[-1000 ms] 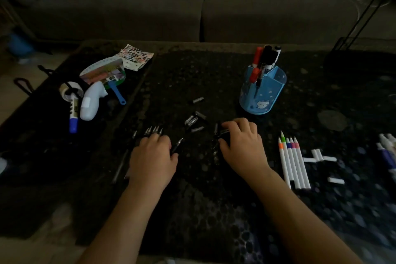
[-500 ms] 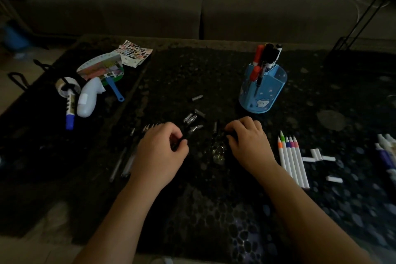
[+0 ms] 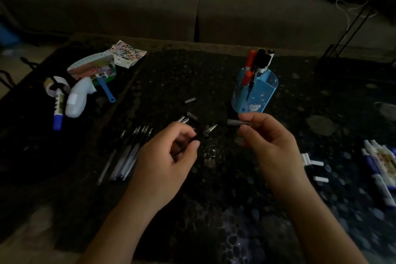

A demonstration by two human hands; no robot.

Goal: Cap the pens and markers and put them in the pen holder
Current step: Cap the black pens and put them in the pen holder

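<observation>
My left hand [image 3: 169,154] grips a dark pen [image 3: 205,133] whose metal tip points up and right. A little to its right, my right hand [image 3: 270,141] pinches a dark pen cap [image 3: 236,122] between thumb and fingers, its open end facing the pen tip; the two are apart. Both hands are raised above the dark table. The blue pen holder [image 3: 255,94] stands just behind my right hand with red and black markers in it. Several uncapped pens [image 3: 132,150] lie in a row left of my left hand. Loose caps [image 3: 188,117] lie behind it.
A white bottle [image 3: 78,100], a tape roll [image 3: 53,84], a blue-capped marker [image 3: 58,111], a hand fan [image 3: 94,68] and a sticker sheet [image 3: 128,53] lie at the back left. White caps [image 3: 315,163] and purple-and-white markers [image 3: 379,169] lie at the right. A sofa runs behind the table.
Both hands have lifted off the table. My left hand picked up a pen and my right hand picked up a cap, and they now face each other.
</observation>
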